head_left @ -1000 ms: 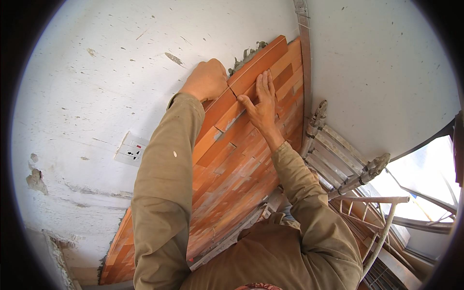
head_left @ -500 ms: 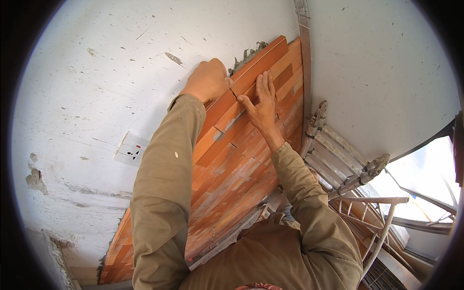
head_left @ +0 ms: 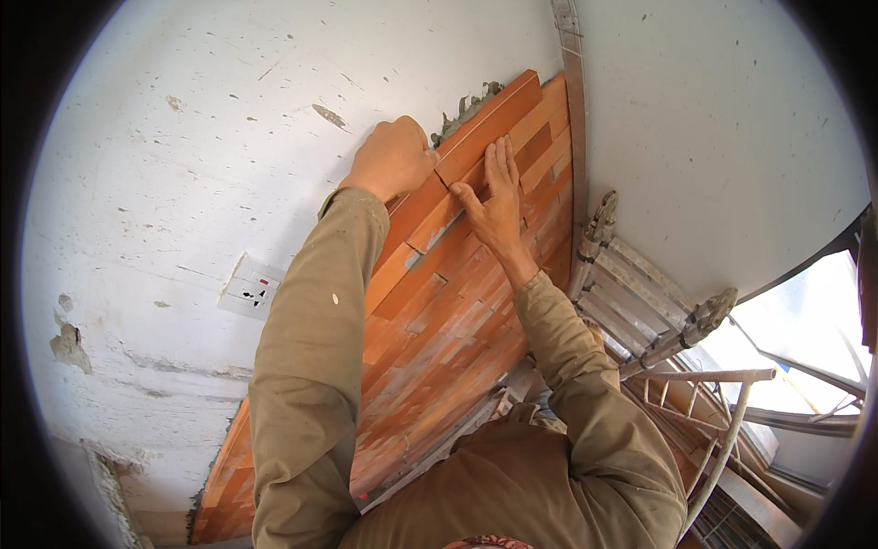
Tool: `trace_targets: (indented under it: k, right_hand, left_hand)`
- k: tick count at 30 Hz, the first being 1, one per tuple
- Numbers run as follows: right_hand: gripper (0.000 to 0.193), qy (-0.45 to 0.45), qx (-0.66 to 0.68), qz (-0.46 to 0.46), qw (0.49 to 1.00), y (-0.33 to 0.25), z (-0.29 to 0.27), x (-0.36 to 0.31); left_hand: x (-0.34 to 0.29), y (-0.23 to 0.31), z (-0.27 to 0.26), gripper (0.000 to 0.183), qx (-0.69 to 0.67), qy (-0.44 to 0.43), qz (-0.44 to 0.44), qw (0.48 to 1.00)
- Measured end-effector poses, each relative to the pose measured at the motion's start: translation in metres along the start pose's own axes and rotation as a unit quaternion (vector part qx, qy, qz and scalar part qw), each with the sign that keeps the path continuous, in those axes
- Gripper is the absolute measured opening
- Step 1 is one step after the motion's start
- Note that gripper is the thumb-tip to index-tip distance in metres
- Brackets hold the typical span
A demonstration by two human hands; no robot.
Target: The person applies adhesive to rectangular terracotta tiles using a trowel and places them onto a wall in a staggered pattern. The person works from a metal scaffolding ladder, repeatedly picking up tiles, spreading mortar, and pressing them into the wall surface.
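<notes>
Long orange-brown brick tiles cover the wall in staggered rows. In the top row, a long brick tile (head_left: 498,112) meets its left neighbour at a thin dark joint. My left hand (head_left: 391,157) is closed at the upper edge of that row, just left of the joint; whatever its fingers grip is hidden. My right hand (head_left: 497,203) lies flat against the tiles, fingers straight upward and thumb spread toward the joint. Grey mortar (head_left: 465,113) bulges in ragged lumps behind the top edge of the long tile.
A white wall socket (head_left: 249,285) sits left of my left forearm, on a spattered white wall (head_left: 183,165). A metal strip (head_left: 574,110) runs up the corner at right. Beyond it stand a mortar-caked ladder (head_left: 645,288) and a tubular metal frame (head_left: 713,377) near a bright window.
Both hands keep their places at the joint, with almost no movement. The view has shifted very slightly.
</notes>
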State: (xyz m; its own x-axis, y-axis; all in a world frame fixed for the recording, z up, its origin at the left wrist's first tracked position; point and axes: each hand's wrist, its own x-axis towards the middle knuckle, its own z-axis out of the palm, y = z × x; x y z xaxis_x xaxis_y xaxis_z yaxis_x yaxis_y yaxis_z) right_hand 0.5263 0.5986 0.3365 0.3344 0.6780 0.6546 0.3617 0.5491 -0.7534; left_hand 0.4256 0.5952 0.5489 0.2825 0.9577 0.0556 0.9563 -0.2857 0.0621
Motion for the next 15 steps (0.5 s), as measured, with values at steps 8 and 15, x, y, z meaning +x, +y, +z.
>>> trace_targets:
  k: [8,15]
  right_hand:
    - [0.085,0.011,0.027,-0.013,0.999,0.001,0.000,-0.001]
    - [0.081,0.022,0.041,-0.004,0.999,0.001,0.002,-0.003]
  left_hand:
    - [0.004,-0.010,0.006,0.023,-0.033,0.014,0.007,0.999]
    - [0.002,-0.014,0.007,0.020,-0.077,0.029,0.025,0.996]
